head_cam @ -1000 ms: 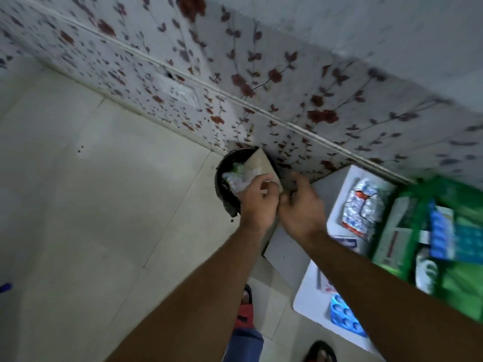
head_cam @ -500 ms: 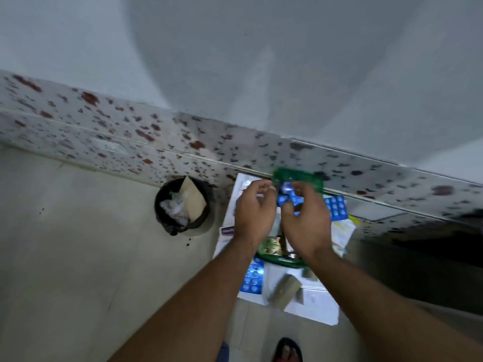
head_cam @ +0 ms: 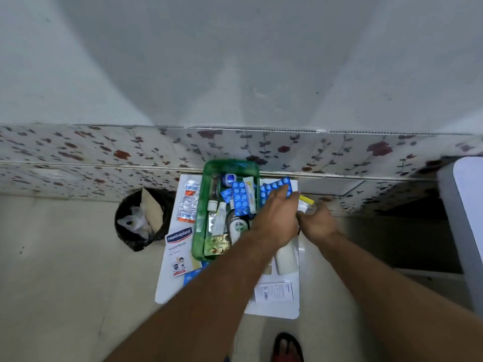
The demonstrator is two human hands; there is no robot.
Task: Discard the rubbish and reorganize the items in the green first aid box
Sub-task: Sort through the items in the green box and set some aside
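The green first aid box (head_cam: 199, 231) sits on a white board (head_cam: 167, 283) against the flowered wall. Inside it are blue blister packs (head_cam: 240, 198), tubes, a green-labelled bottle (head_cam: 236, 227) and a gold strip. My left hand (head_cam: 277, 220) reaches across the box's right edge, fingers spread on a blue blister strip (head_cam: 271, 188) that lies beside the box. Just to the right, my right hand (head_cam: 317, 223) pinches a small clear packet with a yellow top (head_cam: 305, 203). A black bin (head_cam: 125, 237) on the left holds cardboard and plastic wrap.
On the board lie silver-red blister strips (head_cam: 188, 202), a Hansaplast box (head_cam: 180, 239), a white bottle (head_cam: 286, 257) and a white printed carton (head_cam: 274, 291). A white piece of furniture (head_cam: 465, 231) stands at the right. A sandalled foot (head_cam: 287, 346) is below the board.
The view swung from the bin to the box. Both hands left the bin, handled a blue blister pack over the box, then shifted right. My right hand now holds the packet.
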